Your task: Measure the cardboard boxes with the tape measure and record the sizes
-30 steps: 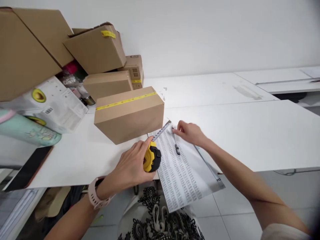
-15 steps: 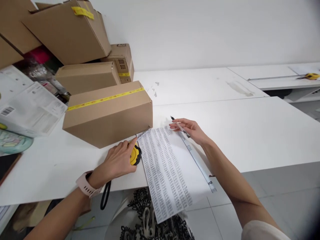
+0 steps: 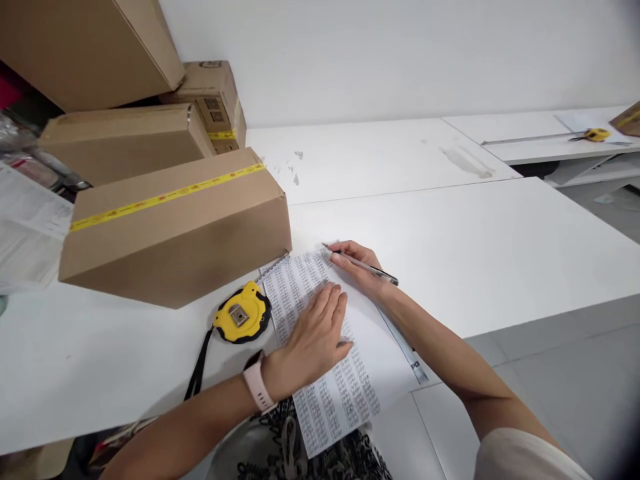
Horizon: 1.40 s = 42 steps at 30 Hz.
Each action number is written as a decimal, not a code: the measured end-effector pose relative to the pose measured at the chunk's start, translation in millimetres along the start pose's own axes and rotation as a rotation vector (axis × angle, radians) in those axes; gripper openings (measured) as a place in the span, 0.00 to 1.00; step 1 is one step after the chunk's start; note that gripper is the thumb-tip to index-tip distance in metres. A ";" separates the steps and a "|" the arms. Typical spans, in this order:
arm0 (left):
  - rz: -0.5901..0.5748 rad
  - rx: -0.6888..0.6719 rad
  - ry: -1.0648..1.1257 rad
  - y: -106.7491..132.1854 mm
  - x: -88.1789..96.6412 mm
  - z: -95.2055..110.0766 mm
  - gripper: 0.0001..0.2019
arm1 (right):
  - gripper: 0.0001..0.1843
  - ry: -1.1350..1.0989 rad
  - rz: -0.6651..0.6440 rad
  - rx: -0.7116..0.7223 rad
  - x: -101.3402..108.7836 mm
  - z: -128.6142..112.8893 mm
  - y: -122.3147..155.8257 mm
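Note:
My left hand (image 3: 317, 333) lies flat on a sheet of paper (image 3: 370, 357) covered with columns of small writing, its fingers stretched out. The sheet's lower end hangs over the table's front edge. In my right hand (image 3: 361, 265) is a pen (image 3: 370, 268), its tip pointing left near the sheet's top edge. A yellow and black tape measure (image 3: 242, 313) lies left of the paper, apart from both hands, with a black wrist strap. Just behind it stands a taped cardboard box (image 3: 200, 233). A blue-edged sheet or folder (image 3: 417, 369) shows beneath the paper.
More cardboard boxes (image 3: 130, 143) are stacked at the back left against the wall. Plastic-wrapped items (image 3: 30, 153) and a white printed package (image 3: 30, 233) sit at the far left. Another yellow tape measure (image 3: 597, 135) rests on the far right table, its blade drawn out leftward.
My left hand has let go of the tape measure and moved right onto the paper. My right hand has turned the pen into a writing grip. The view has shifted slightly right.

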<state>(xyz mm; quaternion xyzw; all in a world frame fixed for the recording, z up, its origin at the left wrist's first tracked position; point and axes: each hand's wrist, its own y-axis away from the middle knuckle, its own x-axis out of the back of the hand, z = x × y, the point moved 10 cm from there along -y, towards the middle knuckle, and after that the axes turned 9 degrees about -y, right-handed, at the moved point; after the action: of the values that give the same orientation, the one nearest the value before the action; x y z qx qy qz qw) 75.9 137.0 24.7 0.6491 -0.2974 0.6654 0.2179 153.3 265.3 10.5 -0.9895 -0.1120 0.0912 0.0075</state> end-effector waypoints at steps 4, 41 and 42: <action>-0.025 0.056 0.035 -16.8 -22.8 -2.5 0.41 | 0.19 0.124 0.038 -0.041 6.4 8.9 -0.5; -0.006 0.108 0.095 -19.4 -23.2 -17.4 0.37 | 0.15 0.349 0.042 0.031 11.0 10.7 -1.6; -0.006 0.108 0.096 -19.4 -23.2 -17.4 0.37 | 0.15 0.353 0.037 0.035 10.3 10.6 -1.7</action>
<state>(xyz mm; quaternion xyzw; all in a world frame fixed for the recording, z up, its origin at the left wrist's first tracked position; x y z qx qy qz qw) 77.7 165.2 4.2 0.6283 -0.2483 0.7101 0.1985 161.0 269.2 -1.8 -0.9917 -0.0893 -0.0819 0.0424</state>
